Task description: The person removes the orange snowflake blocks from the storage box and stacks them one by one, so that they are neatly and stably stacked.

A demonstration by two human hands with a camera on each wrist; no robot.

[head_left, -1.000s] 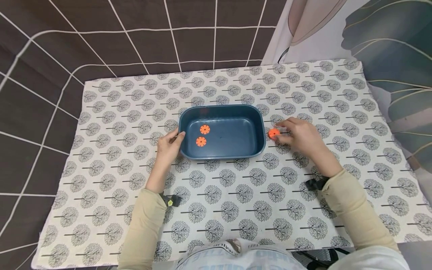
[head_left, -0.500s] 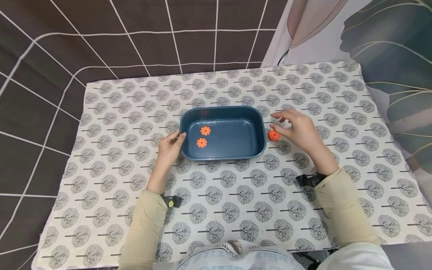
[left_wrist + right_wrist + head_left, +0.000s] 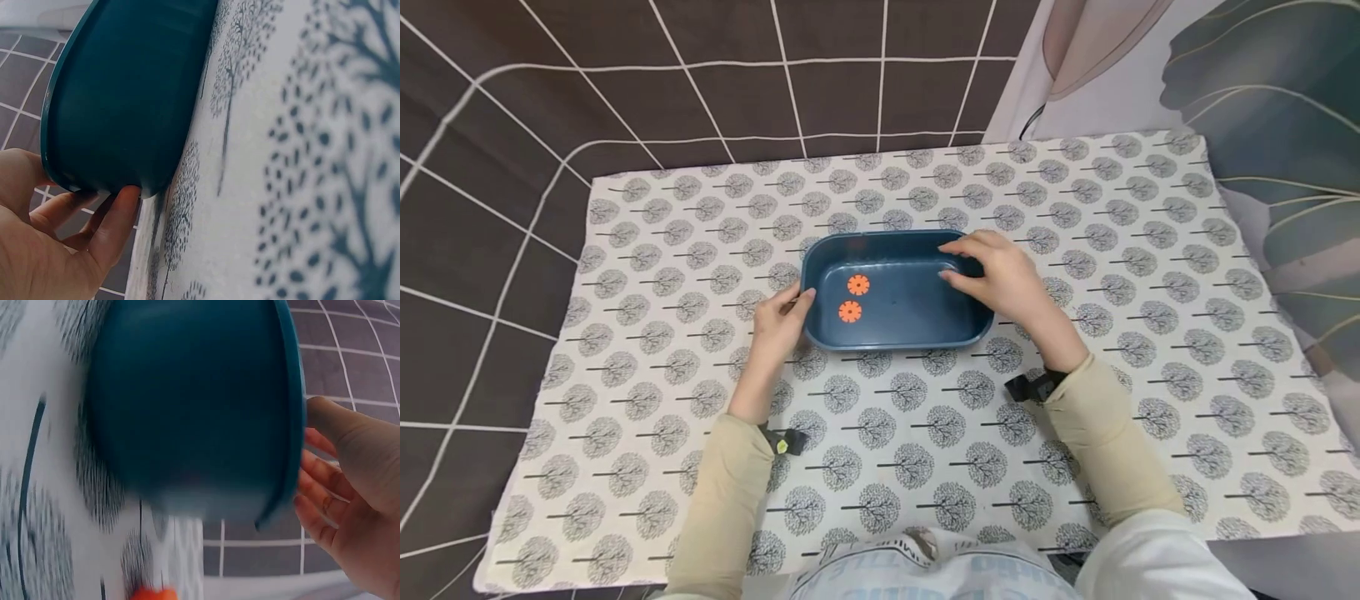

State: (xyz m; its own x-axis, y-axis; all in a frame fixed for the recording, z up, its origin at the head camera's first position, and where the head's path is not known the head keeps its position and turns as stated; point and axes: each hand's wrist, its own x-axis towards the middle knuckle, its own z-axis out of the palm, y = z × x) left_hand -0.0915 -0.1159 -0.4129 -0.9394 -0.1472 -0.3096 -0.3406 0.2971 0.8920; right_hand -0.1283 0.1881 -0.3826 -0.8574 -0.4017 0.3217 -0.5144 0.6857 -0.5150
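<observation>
A dark blue plastic bin (image 3: 910, 325) sits on the table, two flat orange notched discs lying on its floor: the upper disc (image 3: 858, 285) and the lower disc (image 3: 850, 312). My left hand (image 3: 778, 325) grips the bin's left end, thumb over the rim and fingers against the outer wall (image 3: 119, 144). Over the bin's right end is my right hand (image 3: 1000, 275), thumb and fingers spread apart with nothing between them. Another orange piece (image 3: 153, 594) on the tablecloth shows at the bottom of the right wrist view; my right hand hides it in the head view.
A white tablecloth (image 3: 910, 467) with tree prints covers the table. Behind and to the left hangs a dark cloth (image 3: 715, 100) with white grid lines. A patterned curtain (image 3: 1262, 125) is at the right.
My right hand has let go of the orange piece beside the bin. It has moved left, over the bin's right end. My left hand stays on the rim.
</observation>
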